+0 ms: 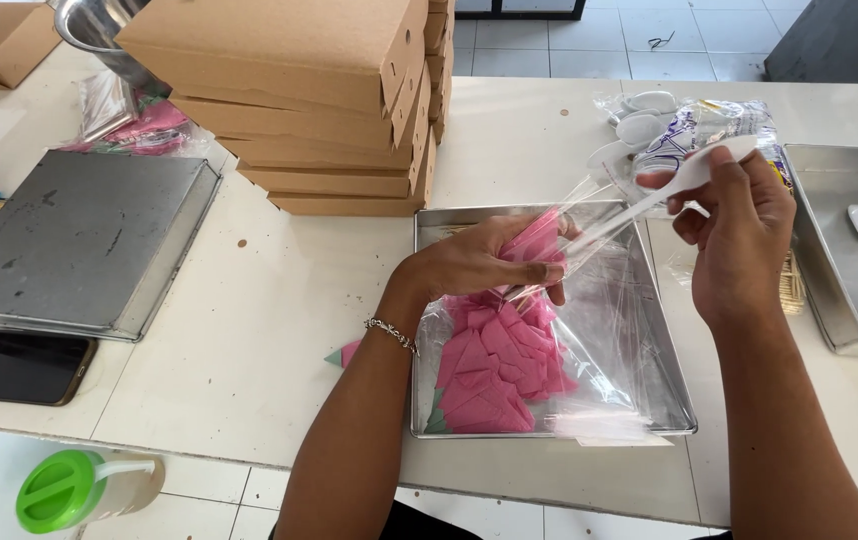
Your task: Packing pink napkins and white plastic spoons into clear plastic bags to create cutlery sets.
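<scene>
Left hand (484,262) pinches a clear sleeve (574,225) with a pink napkin (539,240) over the tray (649,330), right hand (739,225) grips a white spoon (669,190), so slide it in straight, gently.

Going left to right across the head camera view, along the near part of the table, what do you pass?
Black phone → green-lidded bottle → left hand holding a pink napkin → white plastic spoon in the right hand → tray of white spoons.

Glossy clear plastic sleeve (589,235), white plastic spoon (674,185), matt pink paper napkins (494,365), brushed metal tray (664,395).
</scene>
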